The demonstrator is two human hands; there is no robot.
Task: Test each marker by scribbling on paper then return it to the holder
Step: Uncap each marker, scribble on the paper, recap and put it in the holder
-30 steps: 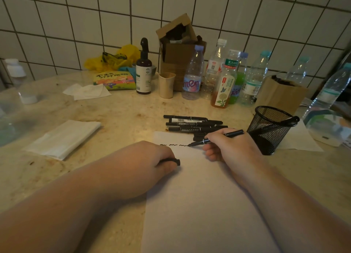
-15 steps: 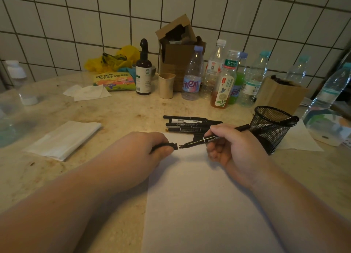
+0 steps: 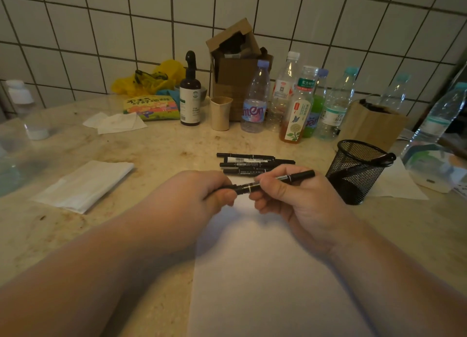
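Both hands hold one black marker point(image 3: 285, 178) level above the far end of a white sheet of paper point(image 3: 265, 273). My right hand point(image 3: 290, 197) grips its barrel. My left hand point(image 3: 202, 197) pinches the cap point(image 3: 241, 188), which sits on the marker's left end. Behind the hands lies a pile of several black markers point(image 3: 252, 163) on the counter. A black mesh holder point(image 3: 356, 169) stands to the right, with one marker point(image 3: 385, 158) leaning over its rim. The scribble on the paper is hidden by my hands.
A folded white cloth point(image 3: 83, 185) lies left on the beige counter point(image 3: 164, 147). Along the tiled wall stand several plastic bottles point(image 3: 255, 99), a dark spray bottle point(image 3: 190, 96), a small cup point(image 3: 220, 113), cardboard boxes point(image 3: 235, 66) and a snack packet point(image 3: 151, 108).
My right hand lifted the marker's tip off the paper after scribbling. My left hand brought the cap up to the tip, and the cap now sits on the marker.
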